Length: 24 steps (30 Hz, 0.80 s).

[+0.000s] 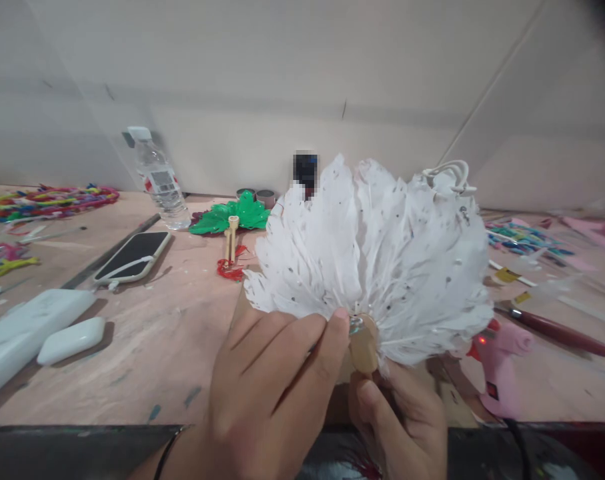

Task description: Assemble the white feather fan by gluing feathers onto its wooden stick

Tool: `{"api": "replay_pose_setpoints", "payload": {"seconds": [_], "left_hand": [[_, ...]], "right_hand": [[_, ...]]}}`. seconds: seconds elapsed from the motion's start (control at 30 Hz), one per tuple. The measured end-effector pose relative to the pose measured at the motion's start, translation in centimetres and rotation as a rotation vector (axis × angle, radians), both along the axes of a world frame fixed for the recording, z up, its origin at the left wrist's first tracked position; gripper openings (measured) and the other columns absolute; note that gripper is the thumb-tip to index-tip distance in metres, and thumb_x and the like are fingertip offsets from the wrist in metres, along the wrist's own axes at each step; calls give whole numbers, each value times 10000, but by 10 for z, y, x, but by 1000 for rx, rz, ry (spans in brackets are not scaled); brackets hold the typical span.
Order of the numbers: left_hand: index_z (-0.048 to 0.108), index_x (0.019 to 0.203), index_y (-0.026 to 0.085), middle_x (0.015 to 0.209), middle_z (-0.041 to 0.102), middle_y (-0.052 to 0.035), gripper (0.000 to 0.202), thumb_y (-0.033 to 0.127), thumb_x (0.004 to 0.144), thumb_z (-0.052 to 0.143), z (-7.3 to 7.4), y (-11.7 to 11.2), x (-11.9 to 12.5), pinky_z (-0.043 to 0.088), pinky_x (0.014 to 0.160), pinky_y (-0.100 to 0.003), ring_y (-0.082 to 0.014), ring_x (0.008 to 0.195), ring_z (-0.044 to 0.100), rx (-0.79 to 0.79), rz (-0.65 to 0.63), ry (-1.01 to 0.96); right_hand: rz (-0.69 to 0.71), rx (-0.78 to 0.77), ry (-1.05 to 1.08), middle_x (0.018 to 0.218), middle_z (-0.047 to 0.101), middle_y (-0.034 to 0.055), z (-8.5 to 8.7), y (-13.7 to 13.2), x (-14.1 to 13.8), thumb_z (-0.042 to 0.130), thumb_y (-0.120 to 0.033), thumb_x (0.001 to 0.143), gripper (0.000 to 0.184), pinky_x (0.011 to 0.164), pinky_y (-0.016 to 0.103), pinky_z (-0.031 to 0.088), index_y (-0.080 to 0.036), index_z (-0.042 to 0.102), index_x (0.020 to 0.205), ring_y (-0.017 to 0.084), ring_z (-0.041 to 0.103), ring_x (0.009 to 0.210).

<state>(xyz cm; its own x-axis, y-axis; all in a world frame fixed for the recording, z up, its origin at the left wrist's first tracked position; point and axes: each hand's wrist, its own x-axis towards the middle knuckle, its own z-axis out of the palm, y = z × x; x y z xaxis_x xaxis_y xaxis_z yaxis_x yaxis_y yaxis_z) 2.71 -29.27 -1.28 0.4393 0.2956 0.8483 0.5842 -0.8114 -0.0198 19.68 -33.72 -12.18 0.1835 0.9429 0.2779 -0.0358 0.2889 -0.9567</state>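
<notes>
A white feather fan (322,247) with small shiny specks stands spread upright before me over the table. My right hand (407,413) is wrapped round the handle below its tan base piece (364,347). From the left, my left hand (282,373) reaches across with fingers bent and pressed together. Its fingertips are at a small shiny piece (356,324) on the upper part of that base. The thumb of this hand is hidden. A dark red tassel (365,461) hangs below the right hand, partly blurred.
Left lie a phone (133,257), a white power bank (37,333) and a white case (72,340). Behind stand a water bottle (159,180) and green leaf-shaped fans (232,215). A pink glue gun (502,367) with a red light and a red-handled tool (562,330) lie right.
</notes>
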Motion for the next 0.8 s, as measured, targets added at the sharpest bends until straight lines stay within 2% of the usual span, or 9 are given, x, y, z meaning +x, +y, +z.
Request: {"api": "replay_pose_setpoints", "payload": {"seconds": [0.1,0.17,0.27,0.3,0.4,0.6,0.7,0.8], "left_hand": [[702,1160,41,972,762,-87,207,69,1002,570,1,-1,-2,518,767,-365,-190,910,670,22,54,8],[712,1125,62,974,779,-77,182,101,1009,577,2,-2,-3,531,742,-364,-183,882,680,83,18,0],[726,1101,122,1085,803,-56,238,151,1055,495,3,-5,-4,524,616,-365,-168,777,684,171,-55,103],[728,1092,133,1123,803,-53,259,143,1059,471,3,-6,-4,512,575,-367,-168,751,684,151,-57,157],[721,1074,97,1154,801,-97,213,118,1036,512,3,-8,-4,484,500,-361,-168,715,696,99,-58,236],[728,1067,85,1187,788,-139,206,152,1034,536,1,-6,-3,444,437,-329,-134,627,678,142,-44,240],[731,1023,72,1185,782,-165,183,150,1013,565,3,-1,-2,438,408,-320,-145,640,708,193,-62,269],[721,1054,42,1213,763,-195,172,161,981,620,4,2,-3,436,386,-305,-144,650,721,234,-66,274]], "right_hand": [[-2,5,10,609,426,-15,2,1,-1,663,-434,968,352,482,232,291,-187,626,721,114,347,561],[-23,5,13,617,441,-8,8,1,-3,658,-453,968,369,516,236,330,-186,630,715,123,378,586],[7,11,-42,635,472,4,19,2,-2,657,-458,965,382,571,247,377,-184,632,700,138,426,624],[23,7,-63,640,477,6,22,1,-1,656,-457,965,379,581,251,383,-185,633,701,142,434,633],[19,-20,-92,642,481,12,25,1,0,661,-469,957,376,590,266,396,-190,647,706,154,435,636],[-62,-20,-86,599,459,14,26,1,-5,680,-503,932,417,554,276,393,-186,652,663,154,415,600],[-80,6,-91,597,467,6,27,2,-4,693,-472,936,405,564,263,411,-185,640,654,144,424,592],[-65,68,-156,601,479,1,25,3,-3,687,-439,942,376,549,246,402,-181,644,672,137,436,583]]}}
